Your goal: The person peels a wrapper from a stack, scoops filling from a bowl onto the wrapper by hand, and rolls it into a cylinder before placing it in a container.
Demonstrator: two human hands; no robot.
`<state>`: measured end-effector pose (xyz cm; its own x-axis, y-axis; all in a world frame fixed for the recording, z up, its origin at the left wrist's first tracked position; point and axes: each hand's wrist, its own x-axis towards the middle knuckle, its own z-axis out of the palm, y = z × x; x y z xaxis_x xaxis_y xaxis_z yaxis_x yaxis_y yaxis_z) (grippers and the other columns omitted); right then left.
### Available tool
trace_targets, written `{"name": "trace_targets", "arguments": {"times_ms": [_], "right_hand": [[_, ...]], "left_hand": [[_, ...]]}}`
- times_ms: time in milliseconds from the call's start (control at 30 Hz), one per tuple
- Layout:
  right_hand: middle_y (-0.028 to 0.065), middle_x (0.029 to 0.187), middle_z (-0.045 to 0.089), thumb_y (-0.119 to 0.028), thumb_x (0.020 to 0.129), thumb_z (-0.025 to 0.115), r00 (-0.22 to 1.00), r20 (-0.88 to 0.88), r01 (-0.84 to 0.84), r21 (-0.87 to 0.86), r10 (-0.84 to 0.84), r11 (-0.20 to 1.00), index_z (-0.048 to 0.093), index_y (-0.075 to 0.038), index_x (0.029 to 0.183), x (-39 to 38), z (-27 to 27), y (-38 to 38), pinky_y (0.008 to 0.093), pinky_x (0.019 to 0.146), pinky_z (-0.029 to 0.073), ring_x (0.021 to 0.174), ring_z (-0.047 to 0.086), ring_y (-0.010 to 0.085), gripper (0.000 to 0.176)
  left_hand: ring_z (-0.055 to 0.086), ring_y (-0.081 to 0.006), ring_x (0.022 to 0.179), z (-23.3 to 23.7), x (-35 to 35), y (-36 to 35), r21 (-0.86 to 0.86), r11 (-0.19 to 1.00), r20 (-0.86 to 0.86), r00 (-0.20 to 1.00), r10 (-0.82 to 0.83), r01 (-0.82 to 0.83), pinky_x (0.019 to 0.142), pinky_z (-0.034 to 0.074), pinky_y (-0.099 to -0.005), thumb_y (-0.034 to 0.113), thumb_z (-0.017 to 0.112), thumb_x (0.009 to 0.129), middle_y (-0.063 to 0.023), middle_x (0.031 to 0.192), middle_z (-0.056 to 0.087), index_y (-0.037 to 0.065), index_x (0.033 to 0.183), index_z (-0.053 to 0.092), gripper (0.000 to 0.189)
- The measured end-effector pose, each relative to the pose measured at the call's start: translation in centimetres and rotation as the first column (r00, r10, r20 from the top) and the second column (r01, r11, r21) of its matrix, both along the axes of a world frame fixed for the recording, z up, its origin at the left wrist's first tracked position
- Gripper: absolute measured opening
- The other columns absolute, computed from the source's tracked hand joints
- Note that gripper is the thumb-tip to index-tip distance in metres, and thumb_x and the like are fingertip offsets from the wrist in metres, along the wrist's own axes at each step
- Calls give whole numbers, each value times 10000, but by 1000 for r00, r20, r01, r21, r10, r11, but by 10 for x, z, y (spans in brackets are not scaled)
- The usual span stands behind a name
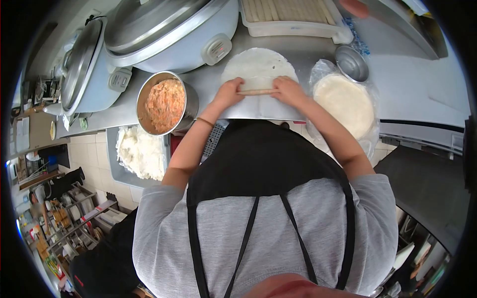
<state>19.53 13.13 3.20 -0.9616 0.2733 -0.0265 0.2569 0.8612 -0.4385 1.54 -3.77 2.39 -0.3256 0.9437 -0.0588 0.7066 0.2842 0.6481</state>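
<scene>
A thin round wrapper [259, 60] lies flat on the metal counter, its near edge rolled up into a slim roll [258, 92]. My left hand [230, 92] has its fingers closed on the roll's left end. At the right end, my right hand [288, 91] grips the same roll, fingers curled over it. What is inside the roll is hidden. To the left stands a metal pot [190, 102] holding an orange shredded filling [165, 106]. On the right, a stack of pale round wrappers [344, 105] rests on clear plastic, with a small metal bowl [352, 63] touching its far side.
A white tray [298, 31] of finished rolls sits at the back. Two large lidded cookers [174, 47] [92, 74] occupy the back left. Below the counter, a grey tub [114, 159] holds white shredded food. Another person's dark clothing [107, 258] shows at lower left.
</scene>
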Motion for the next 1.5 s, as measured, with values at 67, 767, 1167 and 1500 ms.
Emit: {"name": "trace_targets", "arguments": {"times_ms": [67,767,1167,1500], "right_hand": [[116,887,586,-215,663,720,998,54,20,-31,-19,999,558,-55,805,15,4,16,389,817,444,935,553,288,268],[83,800,586,-159,710,676,978,-171,120,-20,-122,993,609,-70,754,17,-11,34,384,751,451,811,568,277,120],[26,896,582,-165,716,638,948,-304,-38,184,93,982,623,-106,893,-7,-21,-19,358,798,438,911,542,206,188],[-4,961,592,-196,770,581,871,-471,52,372,141,927,613,-116,1035,-9,-31,-20,346,808,417,955,534,178,279]], "left_hand": [[577,-244,708,0,-14,-15,-37,998,98,994,51,-48,667,476,-350,53,687,623,-82,718,570,55,1015,550,415],[571,-271,841,6,-19,-25,96,984,-392,903,178,-152,732,473,-349,112,675,732,-117,891,616,12,758,642,108],[582,-292,832,-6,31,-2,309,945,-345,939,2,111,761,477,-389,63,656,684,-108,908,631,30,890,632,210],[459,-310,1161,-13,32,4,241,935,-577,813,-78,261,955,380,-409,128,599,775,-189,1233,489,-21,1195,495,458]]}}
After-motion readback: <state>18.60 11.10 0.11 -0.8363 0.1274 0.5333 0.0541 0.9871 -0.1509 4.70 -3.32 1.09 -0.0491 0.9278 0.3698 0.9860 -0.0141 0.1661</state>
